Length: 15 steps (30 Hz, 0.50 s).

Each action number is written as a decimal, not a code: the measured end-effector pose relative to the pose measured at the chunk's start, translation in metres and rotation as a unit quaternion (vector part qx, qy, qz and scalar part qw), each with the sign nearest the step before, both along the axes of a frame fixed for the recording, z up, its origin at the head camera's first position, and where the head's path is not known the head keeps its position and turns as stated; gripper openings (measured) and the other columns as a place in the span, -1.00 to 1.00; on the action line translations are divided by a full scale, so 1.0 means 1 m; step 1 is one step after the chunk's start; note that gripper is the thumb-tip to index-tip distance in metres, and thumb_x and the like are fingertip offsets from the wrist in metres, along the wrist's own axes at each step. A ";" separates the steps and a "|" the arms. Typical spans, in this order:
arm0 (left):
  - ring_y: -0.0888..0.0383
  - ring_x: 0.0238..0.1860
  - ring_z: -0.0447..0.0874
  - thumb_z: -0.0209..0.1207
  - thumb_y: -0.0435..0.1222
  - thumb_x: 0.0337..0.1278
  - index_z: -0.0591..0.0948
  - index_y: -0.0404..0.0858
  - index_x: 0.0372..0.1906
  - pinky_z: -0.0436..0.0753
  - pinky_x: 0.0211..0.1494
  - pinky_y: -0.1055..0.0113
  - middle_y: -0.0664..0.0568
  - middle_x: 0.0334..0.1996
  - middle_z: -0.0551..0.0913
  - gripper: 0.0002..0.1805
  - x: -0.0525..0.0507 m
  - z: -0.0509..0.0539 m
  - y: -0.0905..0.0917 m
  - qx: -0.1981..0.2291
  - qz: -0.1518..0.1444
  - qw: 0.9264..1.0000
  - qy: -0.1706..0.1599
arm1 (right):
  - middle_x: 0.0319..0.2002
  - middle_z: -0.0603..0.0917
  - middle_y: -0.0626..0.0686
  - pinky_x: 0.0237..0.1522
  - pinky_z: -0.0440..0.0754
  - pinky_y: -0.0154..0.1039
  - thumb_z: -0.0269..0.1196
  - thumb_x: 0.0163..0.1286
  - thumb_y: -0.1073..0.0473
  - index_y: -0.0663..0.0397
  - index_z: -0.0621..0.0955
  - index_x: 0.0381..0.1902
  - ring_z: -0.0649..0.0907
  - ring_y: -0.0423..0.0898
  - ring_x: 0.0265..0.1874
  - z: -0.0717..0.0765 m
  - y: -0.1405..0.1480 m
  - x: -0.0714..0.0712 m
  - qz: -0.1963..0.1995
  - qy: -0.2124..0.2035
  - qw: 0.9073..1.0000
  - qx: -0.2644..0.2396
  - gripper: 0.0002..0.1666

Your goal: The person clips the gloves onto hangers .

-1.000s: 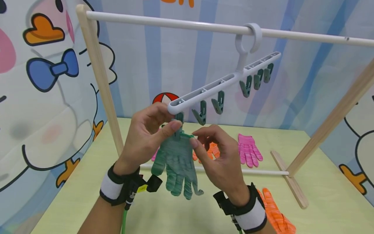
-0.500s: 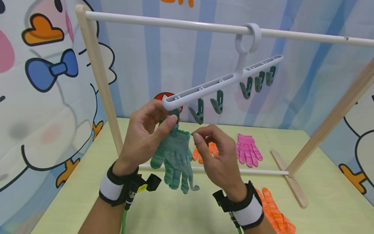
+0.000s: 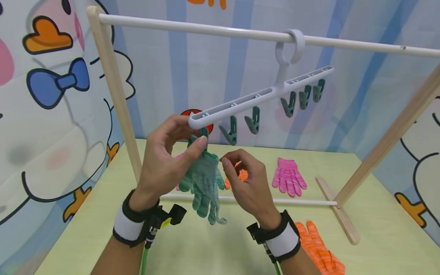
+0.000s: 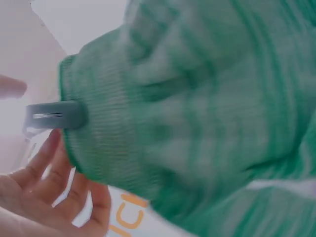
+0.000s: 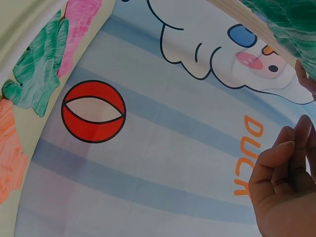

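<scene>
A green striped glove [image 3: 205,168] hangs by its cuff from a dark green clip [image 4: 59,116] at the near left end of the white hanger [image 3: 265,98]. My left hand [image 3: 161,156] is around that clip. In the left wrist view its fingers [image 4: 59,173] are spread behind the cuff, with the index fingertip against the cuff edge and the thumb apart from the clip. Just right of the cuff, my right hand [image 3: 249,187] has loosely bent fingers. The right wrist view shows nothing held in them, and the hanging glove [image 5: 291,29] lies above.
Several unused clips [image 3: 252,121] hang along the hanger, which hooks over a white rail [image 3: 206,29] on wooden posts [image 3: 117,88]. On the table [image 3: 213,252] lie a pink glove [image 3: 288,177], orange gloves [image 3: 317,248] and another green glove [image 5: 42,64].
The hanger's left end has risen slightly and moved left, with my left hand and the hanging glove. The glove has turned somewhat. My right hand has drifted a little left.
</scene>
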State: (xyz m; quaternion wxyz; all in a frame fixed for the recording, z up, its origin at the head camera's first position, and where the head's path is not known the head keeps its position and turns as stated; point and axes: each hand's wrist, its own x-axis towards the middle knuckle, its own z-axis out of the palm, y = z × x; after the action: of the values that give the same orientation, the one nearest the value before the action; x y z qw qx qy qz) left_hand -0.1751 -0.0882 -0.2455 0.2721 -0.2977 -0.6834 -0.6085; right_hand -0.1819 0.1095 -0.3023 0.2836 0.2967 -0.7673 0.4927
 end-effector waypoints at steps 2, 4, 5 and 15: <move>0.11 0.00 0.66 0.28 -0.35 0.15 0.57 -0.36 0.15 0.58 0.26 0.04 -0.10 -0.02 0.68 -0.56 0.002 0.002 -0.001 -0.012 0.014 1.000 -0.006 | -0.34 0.69 0.02 -0.34 0.62 -0.30 0.21 0.50 0.26 0.14 0.67 -0.16 0.57 -0.19 -0.43 -0.002 0.000 -0.003 -0.004 -0.001 1.000 0.002 -0.90; 0.10 0.07 0.61 0.29 -0.32 0.14 0.54 -0.33 0.20 0.54 0.28 0.01 -0.09 0.03 0.66 -0.51 0.007 0.005 -0.002 -0.031 0.030 0.999 -0.012 | -0.35 0.68 0.01 -0.35 0.62 -0.30 0.20 0.50 0.25 0.13 0.67 -0.16 0.57 -0.20 -0.44 -0.005 0.001 -0.006 -0.008 -0.002 1.000 0.005 -0.89; 0.09 0.12 0.58 0.30 -0.29 0.14 0.51 -0.33 0.24 0.51 0.30 0.00 -0.09 0.08 0.64 -0.47 0.010 0.007 -0.001 -0.042 0.043 0.998 -0.013 | -0.35 0.68 0.01 -0.35 0.62 -0.30 0.20 0.50 0.25 0.14 0.67 -0.16 0.57 -0.20 -0.44 -0.006 0.002 -0.008 -0.010 -0.004 1.000 0.006 -0.89; 0.14 0.07 0.52 0.25 -0.25 0.25 0.53 -0.21 0.08 0.52 0.11 0.17 -0.01 -0.03 0.60 -0.67 0.070 0.008 0.036 0.021 0.179 0.977 0.110 | -0.36 0.69 0.01 -0.36 0.65 -0.30 0.23 0.52 0.17 0.07 0.68 -0.14 0.61 -0.18 -0.44 -0.018 0.010 -0.024 -0.034 -0.033 0.999 0.016 -0.88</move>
State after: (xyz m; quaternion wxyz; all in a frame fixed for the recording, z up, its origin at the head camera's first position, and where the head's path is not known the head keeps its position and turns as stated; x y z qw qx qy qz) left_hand -0.1046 -0.0525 -0.2374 0.4563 -0.2295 -0.6790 -0.5273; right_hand -0.2064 0.1198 -0.3201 0.2698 0.2590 -0.7936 0.4799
